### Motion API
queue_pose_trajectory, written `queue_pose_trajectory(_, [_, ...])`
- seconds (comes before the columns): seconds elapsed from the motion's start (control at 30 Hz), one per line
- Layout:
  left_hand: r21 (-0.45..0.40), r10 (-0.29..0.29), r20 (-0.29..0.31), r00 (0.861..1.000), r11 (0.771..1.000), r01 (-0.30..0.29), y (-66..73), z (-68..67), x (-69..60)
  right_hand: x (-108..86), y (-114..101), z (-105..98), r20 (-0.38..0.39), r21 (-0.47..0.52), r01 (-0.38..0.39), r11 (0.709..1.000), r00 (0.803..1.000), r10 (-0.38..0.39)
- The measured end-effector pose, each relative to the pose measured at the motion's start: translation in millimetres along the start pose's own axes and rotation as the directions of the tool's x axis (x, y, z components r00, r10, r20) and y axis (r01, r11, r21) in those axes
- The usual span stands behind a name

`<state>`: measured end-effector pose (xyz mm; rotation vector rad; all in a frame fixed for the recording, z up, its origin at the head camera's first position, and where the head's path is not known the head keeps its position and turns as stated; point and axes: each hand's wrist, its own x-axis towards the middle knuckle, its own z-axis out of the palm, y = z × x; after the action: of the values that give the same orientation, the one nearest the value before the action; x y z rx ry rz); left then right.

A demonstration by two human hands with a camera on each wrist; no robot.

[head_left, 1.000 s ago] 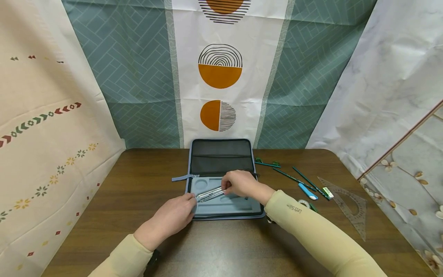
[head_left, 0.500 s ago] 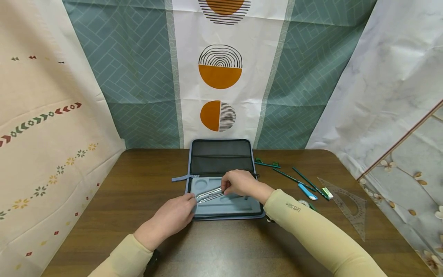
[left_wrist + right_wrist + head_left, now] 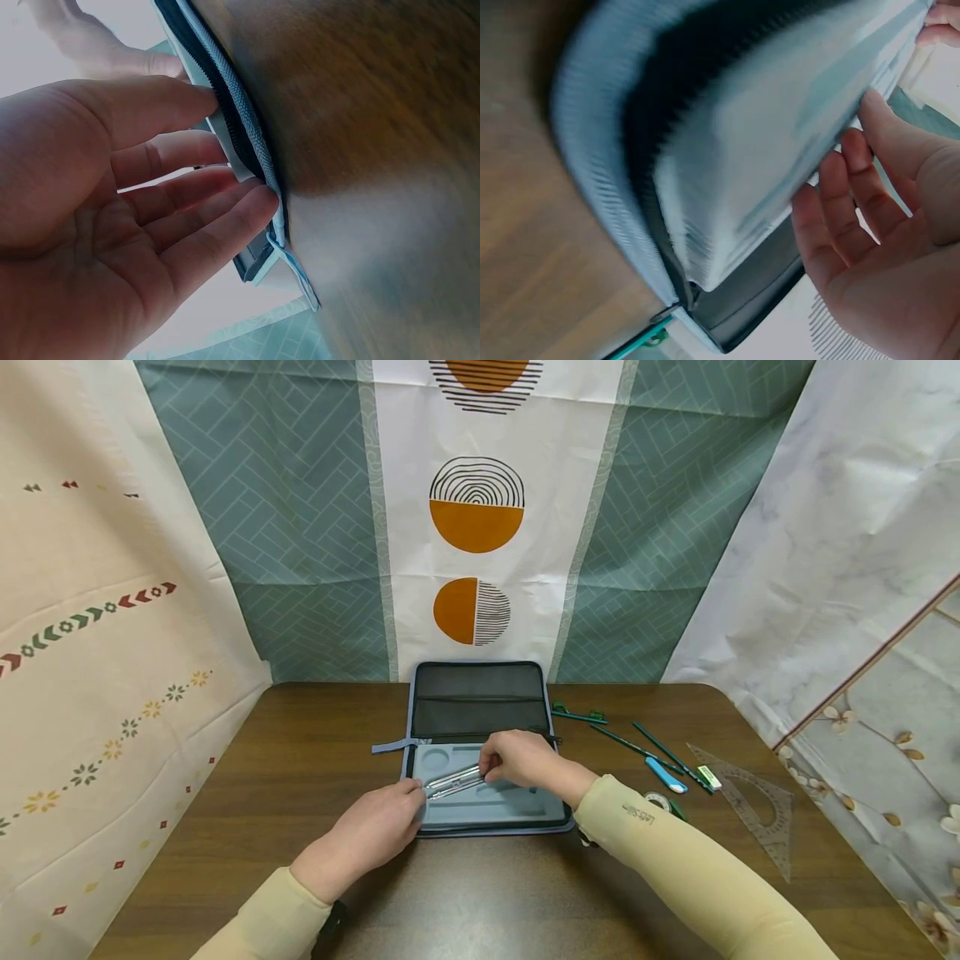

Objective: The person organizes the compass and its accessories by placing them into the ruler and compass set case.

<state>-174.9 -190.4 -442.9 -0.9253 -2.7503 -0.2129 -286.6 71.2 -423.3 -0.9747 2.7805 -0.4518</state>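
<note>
A silver drawing compass (image 3: 454, 782), its two metal legs side by side, is held slantwise over the pale blue tray (image 3: 487, 811) of an unzipped pencil case (image 3: 480, 718). With curled thumb and fingers, my right hand (image 3: 522, 757) pinches the compass's right end. At the compass's other end is my left hand (image 3: 378, 822), its thumb and forefinger pinching the tip over the case's left edge. In the left wrist view, the fingers (image 3: 217, 225) bend over the zipped rim, and the grip itself is hidden. In the right wrist view, the tray hides the compass.
Right of the case lie green pencils (image 3: 663, 747), a blue-and-white cutter (image 3: 664, 774), an eraser (image 3: 709, 777), a tape roll (image 3: 660, 802) and a clear set square (image 3: 757, 810). Another green stick (image 3: 579, 717) lies beside the lid. Curtains stand behind the brown table (image 3: 330, 735).
The compass's near leg looks slightly turned compared with a second ago. Both hands keep nearly the same place.
</note>
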Motion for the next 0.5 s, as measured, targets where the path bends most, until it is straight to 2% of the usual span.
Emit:
queue_pose_trajectory(0.17, [0.002, -0.011, 0.007, 1.000, 1.000, 0.011, -0.5, -0.1, 0.5, -7.3, 7, 6, -0.074, 0.002, 0.081, 0.997, 0.994, -0.081])
queue_pose_trajectory(0.33, [0.000, -0.015, 0.014, 1.000, 1.000, 0.015, -0.5, 0.6, 0.3, -14.3, 16, 7, -0.103, 0.000, 0.163, 0.987, 0.981, -0.163])
queue_pose_trajectory(0.5, [0.006, -0.010, 0.009, 1.000, 1.000, 0.010, -0.4, -0.6, 0.1, -24.4, 30, 3, -0.130, 0.033, 0.194, 0.980, 0.973, -0.189])
